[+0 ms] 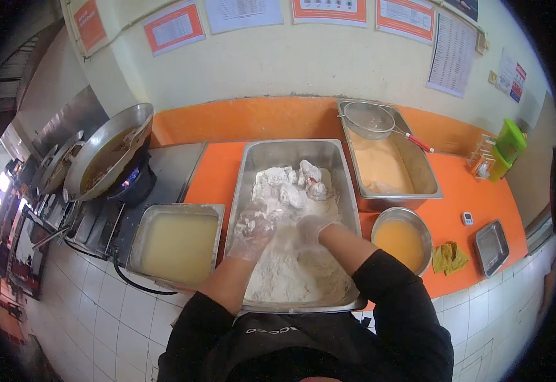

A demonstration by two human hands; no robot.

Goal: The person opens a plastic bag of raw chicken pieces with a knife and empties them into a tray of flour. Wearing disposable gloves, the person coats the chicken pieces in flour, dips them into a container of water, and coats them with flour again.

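Note:
Both my hands are in a deep steel tray (348,191) of white flour (284,280), in clear gloves dusted with flour. My left hand (255,229) is at the tray's left side, caked with flour; whether its fingers close on a piece cannot be made out. Near the middle, my right hand (311,229) is smeared by motion and its fingers are partly hidden in flour. Just beyond the hands lie several flour-coated pieces that look like chicken, among them one piece (292,196) near the middle and another (309,170) with reddish spots.
A wok (144,118) of oil sits over a lit burner at left. Nearer stands a pan of cloudy liquid (179,245). On the right are a steel tray (427,184) of pale orange powder with a sieve (370,120), a bowl of orange liquid (402,243), a yellow cloth (450,258) and a timer (467,218).

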